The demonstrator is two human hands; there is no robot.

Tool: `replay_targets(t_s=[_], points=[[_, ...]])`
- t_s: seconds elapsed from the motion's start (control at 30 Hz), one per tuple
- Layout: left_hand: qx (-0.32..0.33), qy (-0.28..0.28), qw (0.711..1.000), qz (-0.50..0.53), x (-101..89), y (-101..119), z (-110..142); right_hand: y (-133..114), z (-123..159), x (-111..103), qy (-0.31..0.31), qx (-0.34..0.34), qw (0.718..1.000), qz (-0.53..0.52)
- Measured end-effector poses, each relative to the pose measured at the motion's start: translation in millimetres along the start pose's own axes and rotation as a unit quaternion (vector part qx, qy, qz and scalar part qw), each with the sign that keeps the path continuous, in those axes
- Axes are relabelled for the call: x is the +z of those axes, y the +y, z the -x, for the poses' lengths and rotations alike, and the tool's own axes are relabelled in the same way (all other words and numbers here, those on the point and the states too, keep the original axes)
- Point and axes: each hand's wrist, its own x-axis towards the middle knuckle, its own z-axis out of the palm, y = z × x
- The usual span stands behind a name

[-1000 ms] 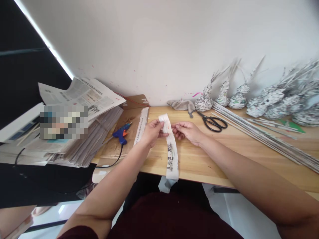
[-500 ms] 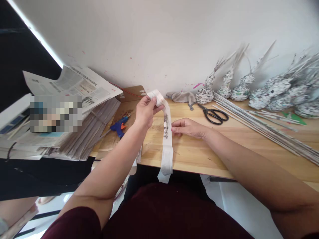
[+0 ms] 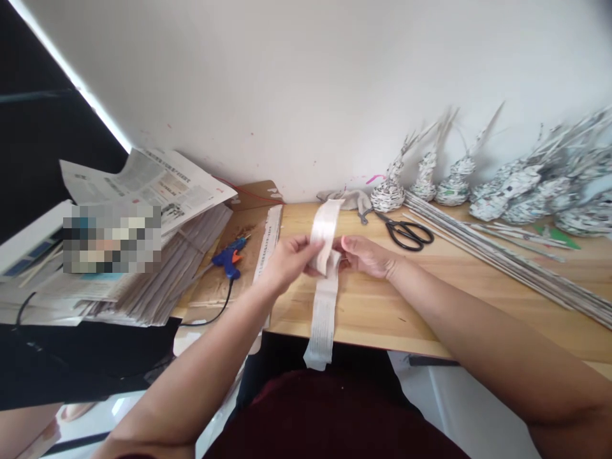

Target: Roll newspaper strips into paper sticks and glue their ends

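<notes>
I have left hand (image 3: 291,260) clamped on paper strip (image 3: 326,222) — right hand (image 3: 365,255) at its edge, grip unclear from here.

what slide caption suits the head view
Two hands handle a paper strip over a wooden table, between a blue glue gun and black scissors.

This looks like a small craft workshop for newspaper work. Woven paper pieces (image 3: 452,191) line the wall (image 3: 306,95) between two and three o'clock; paper rods (image 3: 502,256) lie just past three. Scissors (image 3: 406,233) rest at three on the wooden bench (image 3: 373,312). A glue gun (image 3: 227,260) lies on stained cardboard (image 3: 246,274) between eight and nine, a newspaper stack (image 3: 191,252) near nine, a narrow newsprint strip (image 3: 324,312) at six.
</notes>
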Motion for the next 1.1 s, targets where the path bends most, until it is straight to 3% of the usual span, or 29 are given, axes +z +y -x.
replay_targets(t_s=[0.13, 0.27, 0.63, 0.7, 0.8, 0.87, 1.0, 1.1], points=[[-0.065, -0.083, 0.993, -0.061, 4.5, -18, 25, 1, -1, -2, 0.059, -0.006, 0.998, 0.0], [-0.111, -0.092, 0.985, -0.094, 4.0, -20, 39, 1, -3, -5, 0.11, -0.018, 0.994, 0.011], [-0.162, -0.224, 0.956, -0.101, -1.7, -17, 64, 2, -6, -3, 0.145, -0.042, 0.988, 0.015], [-0.121, -0.171, 0.962, -0.174, -2.2, -13, 60, 2, -5, -1, 0.146, -0.034, 0.989, 0.022], [-0.022, -0.019, 0.961, -0.276, -4.2, -4, 49, 1, -4, 0, 0.147, -0.027, 0.988, 0.038], [0.028, 0.046, 0.955, -0.292, -4.6, 2, 41, 1, -4, 0, 0.149, -0.029, 0.987, 0.05], [0.1, 0.089, 0.937, -0.324, -1.0, 8, 30, 3, -3, 0, 0.158, -0.045, 0.98, 0.116], [0.147, 0.095, 0.905, -0.387, -0.5, 10, 11, 6, -4, 2, 0.175, -0.059, 0.97, 0.156]])
